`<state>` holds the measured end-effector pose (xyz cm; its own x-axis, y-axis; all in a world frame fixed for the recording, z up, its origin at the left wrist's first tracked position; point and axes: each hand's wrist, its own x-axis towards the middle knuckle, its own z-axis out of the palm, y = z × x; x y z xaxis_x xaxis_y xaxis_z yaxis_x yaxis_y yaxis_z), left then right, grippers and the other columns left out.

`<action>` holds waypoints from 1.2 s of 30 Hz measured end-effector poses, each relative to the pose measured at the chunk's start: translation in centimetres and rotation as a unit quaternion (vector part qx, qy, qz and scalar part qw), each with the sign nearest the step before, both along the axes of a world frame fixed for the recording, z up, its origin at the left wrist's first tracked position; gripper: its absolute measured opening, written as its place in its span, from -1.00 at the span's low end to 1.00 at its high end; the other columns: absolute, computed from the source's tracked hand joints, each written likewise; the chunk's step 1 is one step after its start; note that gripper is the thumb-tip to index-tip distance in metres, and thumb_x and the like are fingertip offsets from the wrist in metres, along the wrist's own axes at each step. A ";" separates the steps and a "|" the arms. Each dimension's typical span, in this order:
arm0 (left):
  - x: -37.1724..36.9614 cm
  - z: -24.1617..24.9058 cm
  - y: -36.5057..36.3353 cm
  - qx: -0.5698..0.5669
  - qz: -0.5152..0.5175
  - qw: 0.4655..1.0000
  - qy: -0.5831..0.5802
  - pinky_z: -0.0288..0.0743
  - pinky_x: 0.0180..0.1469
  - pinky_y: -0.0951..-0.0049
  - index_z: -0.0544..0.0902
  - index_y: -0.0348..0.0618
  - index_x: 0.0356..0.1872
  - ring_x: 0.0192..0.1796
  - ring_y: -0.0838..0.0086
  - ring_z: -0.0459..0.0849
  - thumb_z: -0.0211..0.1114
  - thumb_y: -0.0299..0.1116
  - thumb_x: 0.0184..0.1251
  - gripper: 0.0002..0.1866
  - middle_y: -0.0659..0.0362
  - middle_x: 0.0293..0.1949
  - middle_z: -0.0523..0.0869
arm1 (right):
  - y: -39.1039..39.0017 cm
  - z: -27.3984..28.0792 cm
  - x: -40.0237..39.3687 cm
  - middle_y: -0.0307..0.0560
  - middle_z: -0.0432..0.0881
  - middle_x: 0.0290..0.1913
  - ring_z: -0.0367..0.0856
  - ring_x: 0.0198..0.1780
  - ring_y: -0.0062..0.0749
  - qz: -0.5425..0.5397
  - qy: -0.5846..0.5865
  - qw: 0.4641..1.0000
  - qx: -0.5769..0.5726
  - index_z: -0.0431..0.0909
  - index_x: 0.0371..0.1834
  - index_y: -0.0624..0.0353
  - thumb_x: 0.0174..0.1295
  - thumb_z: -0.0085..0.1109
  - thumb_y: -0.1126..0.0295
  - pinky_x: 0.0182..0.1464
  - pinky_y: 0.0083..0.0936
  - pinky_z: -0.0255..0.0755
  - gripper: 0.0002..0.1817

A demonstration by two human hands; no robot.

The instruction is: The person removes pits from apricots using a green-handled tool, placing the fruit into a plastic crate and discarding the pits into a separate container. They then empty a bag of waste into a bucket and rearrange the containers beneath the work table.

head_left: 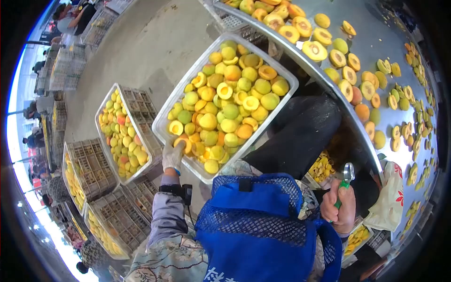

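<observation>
My left hand [174,155], in a pale glove, is at the near left edge of a white crate [161,126] heaped with yellow and orange peach halves. Its fingers touch a peach half [184,143] with the cut side partly showing. Bare of any glove, my right hand [339,207] is wrapped round the green handle of a metal spoon-like tool [348,173], whose head points up. To the right, the metal table [376,42] carries many cut halves and some rounder fruit.
More peach crates [123,136] stand stacked at the left. A white bag [387,199] hangs by the table's raised edge. Below it are crates of yellow pieces [321,168]. Several people are in the left background, one at the top left [77,19].
</observation>
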<state>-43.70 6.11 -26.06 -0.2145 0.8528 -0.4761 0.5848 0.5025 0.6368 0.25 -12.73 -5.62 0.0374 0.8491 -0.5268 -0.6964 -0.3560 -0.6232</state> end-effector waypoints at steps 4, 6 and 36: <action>-0.5 -0.2 0.1 0.004 0.011 1.000 -0.010 0.58 -0.02 0.47 0.51 -0.33 0.26 -0.04 0.42 0.69 0.32 -0.28 0.29 -0.45 0.05 0.01 0.69 | 1.0 -0.3 -0.6 -0.27 0.25 -0.76 0.13 -0.83 -0.69 0.014 -0.013 1.000 -0.019 0.31 -0.45 0.17 0.50 0.00 0.15 -0.81 -0.67 0.02 -0.61; 0.9 0.6 0.3 -0.029 0.007 0.995 -0.095 0.57 0.05 0.48 0.51 -0.29 0.28 0.03 0.41 0.67 0.32 -0.26 0.28 -0.44 0.03 0.05 0.68 | 1.5 -0.6 -0.9 -0.27 0.25 -0.76 0.12 -0.83 -0.69 0.025 -0.002 0.999 -0.025 0.31 -0.45 0.17 0.51 -0.01 0.17 -0.81 -0.67 0.02 -0.62; 9.3 -0.7 15.3 0.182 -0.262 0.925 0.208 0.53 0.08 0.08 0.63 0.01 0.12 0.00 -0.04 0.67 0.11 -0.10 0.40 -0.62 -0.08 -0.08 0.72 | 2.4 -1.2 -2.6 -0.21 0.27 -0.74 0.14 -0.81 -0.64 -0.003 -0.044 0.997 -0.069 0.32 -0.44 0.19 0.51 -0.02 0.23 -0.77 -0.64 0.06 -0.65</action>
<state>-34.38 21.37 -26.80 0.1731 0.9792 -0.1058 0.9193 -0.1221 0.3741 -2.32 -10.33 -6.82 0.0923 0.7684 -0.6333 -0.6438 -0.4391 -0.6267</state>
